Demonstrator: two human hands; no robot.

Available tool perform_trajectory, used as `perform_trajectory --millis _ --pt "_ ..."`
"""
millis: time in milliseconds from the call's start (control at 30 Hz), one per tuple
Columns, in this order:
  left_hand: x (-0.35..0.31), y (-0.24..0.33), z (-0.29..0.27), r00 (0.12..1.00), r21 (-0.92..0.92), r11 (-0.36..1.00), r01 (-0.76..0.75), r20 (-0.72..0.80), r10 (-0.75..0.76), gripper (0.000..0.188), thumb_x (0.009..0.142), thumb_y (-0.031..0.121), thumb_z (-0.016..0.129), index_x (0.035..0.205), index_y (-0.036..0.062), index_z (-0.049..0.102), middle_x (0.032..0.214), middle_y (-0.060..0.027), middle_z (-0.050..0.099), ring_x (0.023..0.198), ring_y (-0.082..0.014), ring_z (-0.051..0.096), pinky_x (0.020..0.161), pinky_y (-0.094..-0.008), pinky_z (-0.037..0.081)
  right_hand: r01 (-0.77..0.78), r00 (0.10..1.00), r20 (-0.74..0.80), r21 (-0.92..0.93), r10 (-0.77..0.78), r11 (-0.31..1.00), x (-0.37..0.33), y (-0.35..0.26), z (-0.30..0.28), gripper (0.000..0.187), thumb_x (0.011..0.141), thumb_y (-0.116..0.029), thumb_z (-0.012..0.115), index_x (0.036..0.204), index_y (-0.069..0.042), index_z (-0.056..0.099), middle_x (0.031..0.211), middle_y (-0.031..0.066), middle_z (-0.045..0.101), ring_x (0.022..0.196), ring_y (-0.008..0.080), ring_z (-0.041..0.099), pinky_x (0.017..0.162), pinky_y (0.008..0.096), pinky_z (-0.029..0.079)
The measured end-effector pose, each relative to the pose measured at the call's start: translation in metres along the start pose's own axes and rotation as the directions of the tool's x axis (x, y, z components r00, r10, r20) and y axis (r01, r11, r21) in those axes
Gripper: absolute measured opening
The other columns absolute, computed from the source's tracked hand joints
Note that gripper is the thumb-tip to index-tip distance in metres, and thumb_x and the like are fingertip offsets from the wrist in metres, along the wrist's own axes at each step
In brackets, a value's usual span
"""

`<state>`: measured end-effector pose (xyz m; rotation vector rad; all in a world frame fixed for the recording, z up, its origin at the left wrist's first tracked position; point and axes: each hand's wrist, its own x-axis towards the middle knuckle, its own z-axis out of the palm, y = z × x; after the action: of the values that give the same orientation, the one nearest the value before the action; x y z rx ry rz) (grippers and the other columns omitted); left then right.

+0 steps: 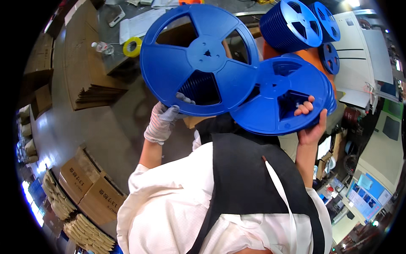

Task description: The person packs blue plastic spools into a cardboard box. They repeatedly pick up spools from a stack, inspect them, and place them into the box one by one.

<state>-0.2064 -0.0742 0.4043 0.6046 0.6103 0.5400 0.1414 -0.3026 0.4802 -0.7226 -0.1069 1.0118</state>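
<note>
My left hand [160,123], in a pale glove, grips the lower edge of a large blue plastic reel [207,55]. Its thumb is on the near face and the fingertips show through the reel's lower window. Ribbed blue edges are visible behind that window, but how many reels these belong to I cannot tell. To the right, my bare right hand [311,129] holds a stack of similar blue reels [274,86], fingers curled through a window and thumb at the rim. The left reel partly overlaps this stack.
At the upper right, a tall stack of blue reels [292,25] stands by an orange surface [313,57]. A yellow tape roll [132,47] and a clear bottle [102,48] are at the upper left. Folded cardboard [84,55] and closed cartons [91,188] lie along the left.
</note>
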Motion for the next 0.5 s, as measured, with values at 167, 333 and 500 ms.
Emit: perform_trajectory --millis 167,333,500 --pt "-0.005 -0.016 -0.027 0.997 -0.164 0.984 -0.072 -0.031 0.068 0.040 0.082 0.015 0.076 0.116 0.0061 0.057 0.109 -0.0114 0.065 0.110 -0.0326 0.062 0.093 -0.0481 0.054 -0.018 1.000 -0.003 0.035 0.019 0.999 -0.009 0.001 -0.002 0.051 0.093 -0.036 0.059 0.125 0.001 0.045 0.096 0.0089 0.053 0.088 0.0218 0.052 0.087 0.0403 0.050" --pt "-0.005 -0.019 -0.028 0.998 -0.176 0.983 -0.059 -0.037 0.053 0.040 0.081 0.015 0.076 0.116 0.0063 0.057 0.108 -0.0114 0.065 0.109 -0.0320 0.063 0.091 -0.0469 0.055 -0.027 1.000 -0.014 -0.006 0.027 1.000 -0.015 0.006 0.002 0.050 0.093 -0.037 0.058 0.123 0.001 0.046 0.093 0.0080 0.053 0.085 0.0207 0.052 0.084 0.0391 0.050" --pt "0.005 -0.020 -0.027 0.999 -0.185 0.982 -0.028 -0.044 0.021 0.036 0.085 0.011 0.071 0.117 0.0046 0.056 0.108 -0.0106 0.065 0.110 -0.0310 0.062 0.092 -0.0442 0.055 -0.016 0.998 -0.056 -0.105 0.010 0.994 -0.027 0.010 0.001 0.052 0.090 -0.040 0.059 0.122 -0.001 0.047 0.091 0.0063 0.052 0.082 0.0186 0.051 0.082 0.0365 0.048"
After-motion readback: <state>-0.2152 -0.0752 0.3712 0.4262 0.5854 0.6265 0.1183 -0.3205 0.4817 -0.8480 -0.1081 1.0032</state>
